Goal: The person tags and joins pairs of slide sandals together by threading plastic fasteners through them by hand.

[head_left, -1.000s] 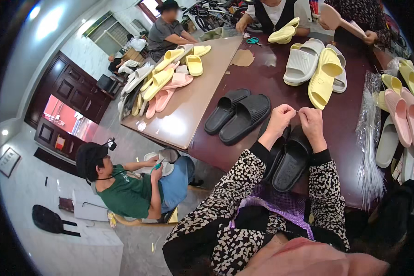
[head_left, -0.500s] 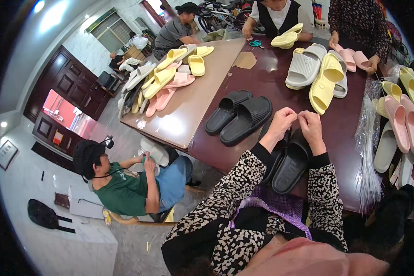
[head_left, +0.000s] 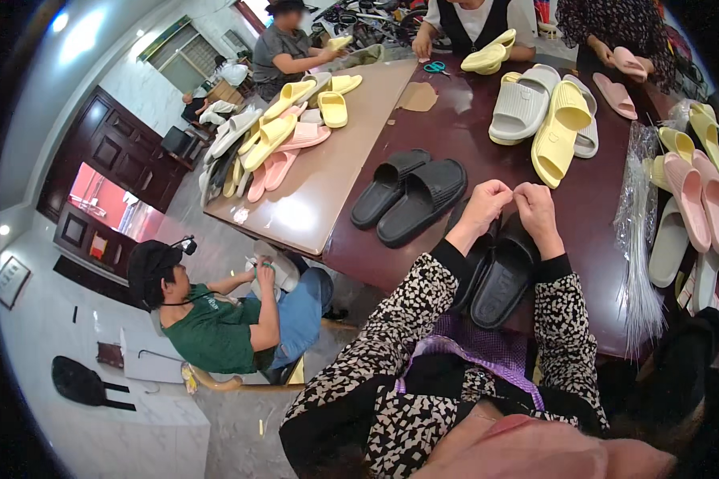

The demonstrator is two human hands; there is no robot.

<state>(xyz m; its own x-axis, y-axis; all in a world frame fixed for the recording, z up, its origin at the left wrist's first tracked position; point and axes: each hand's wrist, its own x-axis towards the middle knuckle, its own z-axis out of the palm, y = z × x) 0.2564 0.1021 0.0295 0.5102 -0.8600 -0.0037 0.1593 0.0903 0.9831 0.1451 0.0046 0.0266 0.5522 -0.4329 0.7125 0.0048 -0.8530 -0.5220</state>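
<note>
basically, both bare hands meet over the near side of a glossy dark-red tabletop [head_left: 587, 231], fingertips close together, backs of hands up. left hand [head_left: 481, 209]: thumb and fingers pinched narrow. right hand [head_left: 538, 215]: same narrow pinch, just beside the left. cannot tell if something thin sits between the fingertips, too small to see. directly below the hands and wrists, a pair of black ridged-strap foam slippers [head_left: 503, 279] lies side by side at the table's near edge, heels toward the wearer, the left one partly covered by hand and sleeve. a second pair of black foam slippers [head_left: 423, 203] lies just left of the hands, apart from them. beyond the hands, a pale-yellow foam slide [head_left: 563, 132] leans beside a light-grey ribbed slide [head_left: 521, 108]. to the right, a bundle of thin whitish strands in clear plastic [head_left: 639, 255], near more pink, yellow and grey slippers [head_left: 685, 195]. farther off, teal-handled scissors [head_left: 435, 68] and a flat brown irregular piece [head_left: 417, 96]. at left, a seated co-worker in a green t-shirt [head_left: 216, 327] handles a whitish slipper [head_left: 284, 267].
</note>
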